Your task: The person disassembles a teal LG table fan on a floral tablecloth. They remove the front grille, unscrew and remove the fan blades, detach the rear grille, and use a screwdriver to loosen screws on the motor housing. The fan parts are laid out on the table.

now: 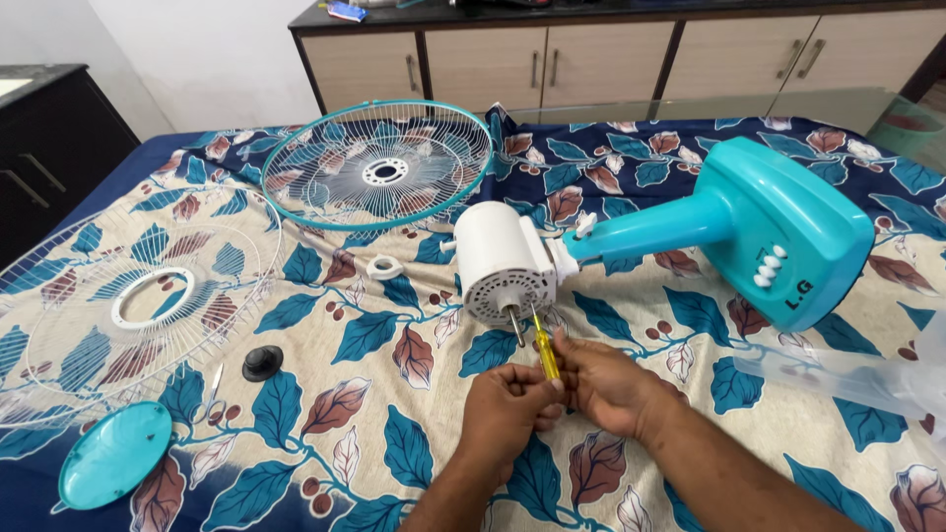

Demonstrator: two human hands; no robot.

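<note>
Both hands meet on a yellow-handled screwdriver (544, 357) — the left hand (507, 404) closes its grip on the handle's end, the right hand (603, 382) pinches the handle higher up. Its tip points into the white fan motor (501, 258), lying on the leaf-patterned bedspread (394, 394) beside the teal fan base (778, 232).

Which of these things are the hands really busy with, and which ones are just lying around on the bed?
In use:
- left hand and right hand, both holding the yellow screwdriver
- white fan motor, which its tip reaches

Just lying about:
- teal-rimmed grille
- white grille
- teal round cap
- black knob
- white ring
- clear blade
</note>
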